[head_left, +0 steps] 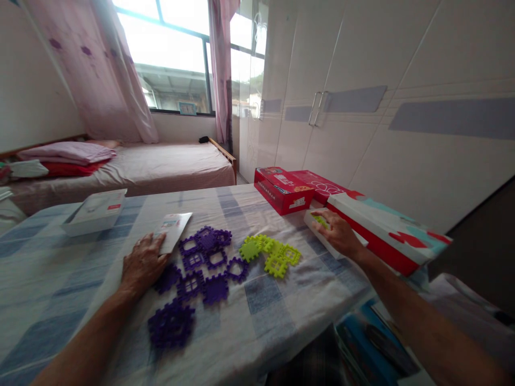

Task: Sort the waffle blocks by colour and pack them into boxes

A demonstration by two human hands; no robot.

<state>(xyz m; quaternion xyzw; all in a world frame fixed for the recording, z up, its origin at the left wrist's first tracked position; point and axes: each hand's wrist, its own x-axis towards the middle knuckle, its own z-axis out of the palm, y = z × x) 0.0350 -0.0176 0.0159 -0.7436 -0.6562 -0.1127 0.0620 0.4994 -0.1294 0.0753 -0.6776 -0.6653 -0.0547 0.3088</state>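
My left hand (144, 262) lies flat on the table, fingers stretched out and touching the near edge of a white card or flat packet (176, 231). My right hand (338, 231) reaches over a white open box (330, 245) on the right, its fingers closed on a yellow-green notched building piece (321, 220) at the box's far end. Between the hands lie several purple notched building pieces (215, 288), some square, some with window cut-outs. Beside them is a small group of yellow-green pieces (276, 265). A purple stack (171, 324) sits closer to me.
A white box lid or tray (95, 212) rests at the table's far left. Red boxes (284, 190) and a long red-and-white box (386, 230) line the right edge. Beyond the checked tablecloth (257, 332) stand a bed (169, 163) and white wardrobes (341, 69).
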